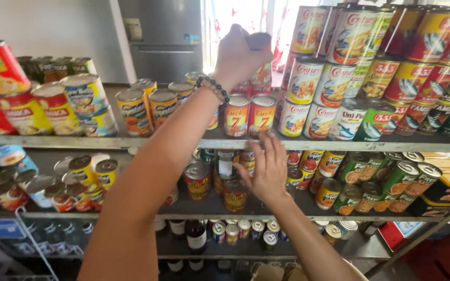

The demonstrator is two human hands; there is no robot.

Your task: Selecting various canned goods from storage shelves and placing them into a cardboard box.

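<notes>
Head view: the left hand [240, 54] is raised over the top shelf [131, 141], fingers closed around a small dark can [259, 40], apparently above two red-and-yellow cans [250, 115]. The right hand [268, 169] is spread open, holding nothing, before a red-labelled can [235, 196] on the middle shelf [194, 211]. Stacked yellow-and-red tins [339, 67] fill the right.

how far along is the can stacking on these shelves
Mostly done, it seems: the top shelf already carries rows and stacks of cans, and the middle shelf below is well filled too. In hand: the left hand holds a small can above the two red cans, while the right hand reaches toward a red can on the middle shelf. Left: setting that can down.
</notes>
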